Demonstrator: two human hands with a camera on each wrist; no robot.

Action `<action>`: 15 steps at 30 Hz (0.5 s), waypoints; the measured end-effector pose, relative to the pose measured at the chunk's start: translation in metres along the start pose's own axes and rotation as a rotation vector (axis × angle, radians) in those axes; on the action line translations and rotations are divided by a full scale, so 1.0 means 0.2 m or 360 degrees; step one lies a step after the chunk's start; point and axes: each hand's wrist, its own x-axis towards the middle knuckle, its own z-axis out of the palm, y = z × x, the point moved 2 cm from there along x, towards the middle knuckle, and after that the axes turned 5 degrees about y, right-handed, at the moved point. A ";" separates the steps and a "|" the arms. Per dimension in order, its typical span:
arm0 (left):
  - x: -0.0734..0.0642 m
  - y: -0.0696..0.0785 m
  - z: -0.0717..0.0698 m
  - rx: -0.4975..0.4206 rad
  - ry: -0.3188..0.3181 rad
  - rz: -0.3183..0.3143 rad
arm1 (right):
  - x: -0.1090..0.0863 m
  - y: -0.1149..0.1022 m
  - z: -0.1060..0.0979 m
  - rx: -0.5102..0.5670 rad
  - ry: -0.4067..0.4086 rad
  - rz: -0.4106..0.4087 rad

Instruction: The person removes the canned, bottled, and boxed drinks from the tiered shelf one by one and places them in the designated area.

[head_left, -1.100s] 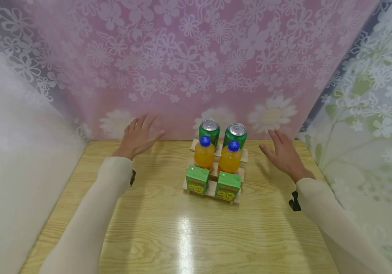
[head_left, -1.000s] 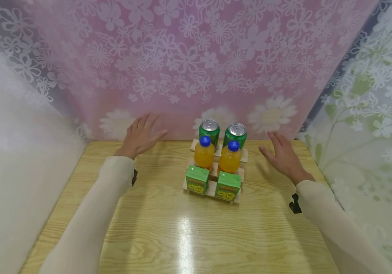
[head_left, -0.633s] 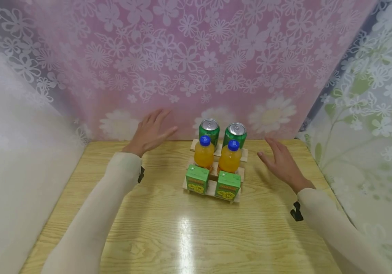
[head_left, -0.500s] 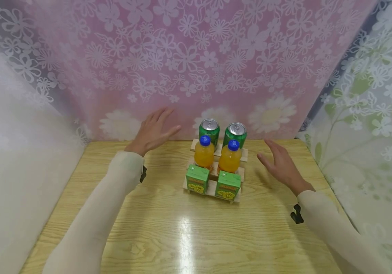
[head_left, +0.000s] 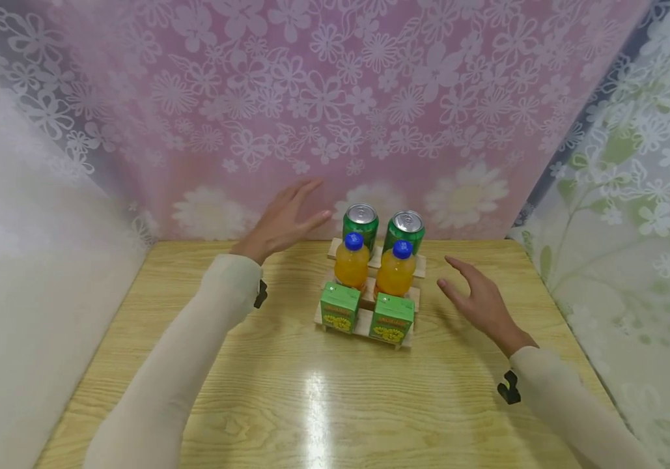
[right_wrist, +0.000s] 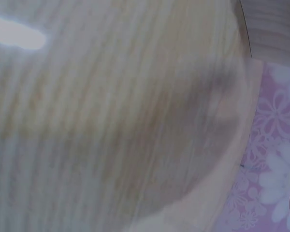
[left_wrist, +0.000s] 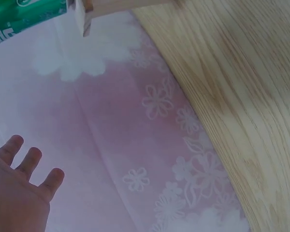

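A small stepped wooden rack (head_left: pixel 364 320) carries three rows of drinks. At the back stand two green cans (head_left: pixel 361 228), in the middle two orange juice bottles (head_left: pixel 351 264) with blue caps, in front two green juice cartons (head_left: pixel 339 309). My left hand (head_left: pixel 284 221) is held up just left of the cans, thumb spread toward them, holding nothing. On the other side my right hand (head_left: pixel 480 303) hovers right of the rack, thumb and fingers apart, also holding nothing. In the left wrist view, a can (left_wrist: pixel 26 17) and the rack's end (left_wrist: pixel 87 21) show at the top.
The wood-grain table (head_left: pixel 264 404) runs back to a pink flowered curtain (head_left: pixel 311 117). Pale cloth hangs at the left (head_left: pixel 36 260), and a leaf-patterned sheet (head_left: pixel 633 260) closes the right side. A bright glare lies on the table in front of the rack.
My left hand has moved right, closer to the cans. My right hand has come slightly nearer and lower beside the rack. The drinks and rack stay where they were.
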 end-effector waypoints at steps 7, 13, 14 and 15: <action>0.04 0.07 0.03 -0.0179 -0.0070 0.0098 | -0.06 -0.04 0.03 0.0048 0.0065 -0.0110; 0.05 0.13 0.06 -0.0418 -0.0220 0.0151 | -0.11 -0.06 0.07 0.0106 0.0117 -0.0161; 0.06 0.13 0.07 -0.0440 -0.0245 0.0149 | -0.11 -0.07 0.07 0.0113 0.0127 -0.0171; 0.06 0.14 0.07 -0.0459 -0.0265 0.0146 | -0.12 -0.07 0.08 0.0120 0.0135 -0.0180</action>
